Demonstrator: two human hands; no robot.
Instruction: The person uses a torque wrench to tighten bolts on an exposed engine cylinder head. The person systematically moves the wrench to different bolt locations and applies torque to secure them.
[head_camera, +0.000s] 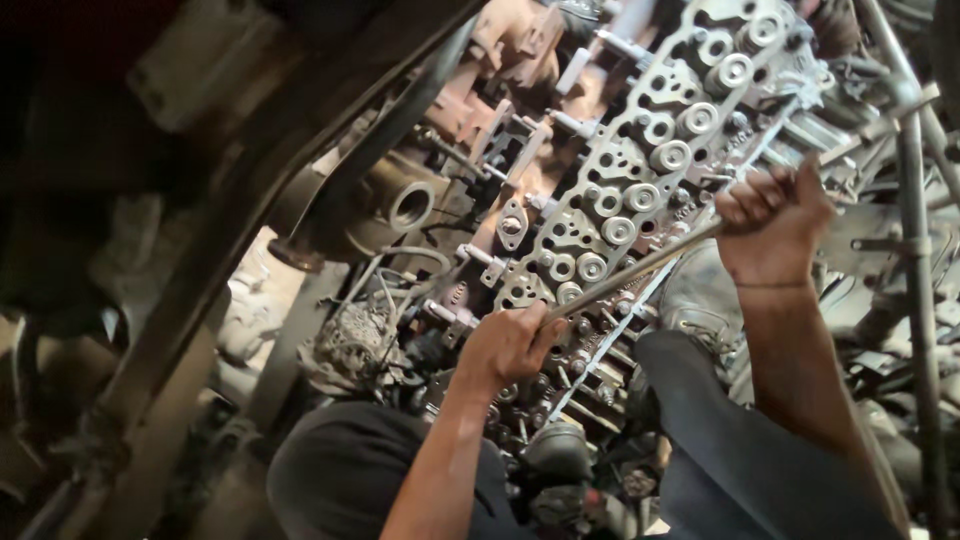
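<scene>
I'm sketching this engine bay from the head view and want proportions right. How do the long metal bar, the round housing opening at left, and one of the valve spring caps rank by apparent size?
Largest to smallest:
1. Long metal bar, spanning both hands.
2. Round housing opening.
3. Valve spring cap, clearly smallest.

All three lie at similar depth, so the order seems safe.

Long steel wrench bar (640, 268), bare metal, lies slanted across the engine cylinder head (640, 170), low end at the head's near edge. High end rises off its right side, both ends gripped.
</scene>
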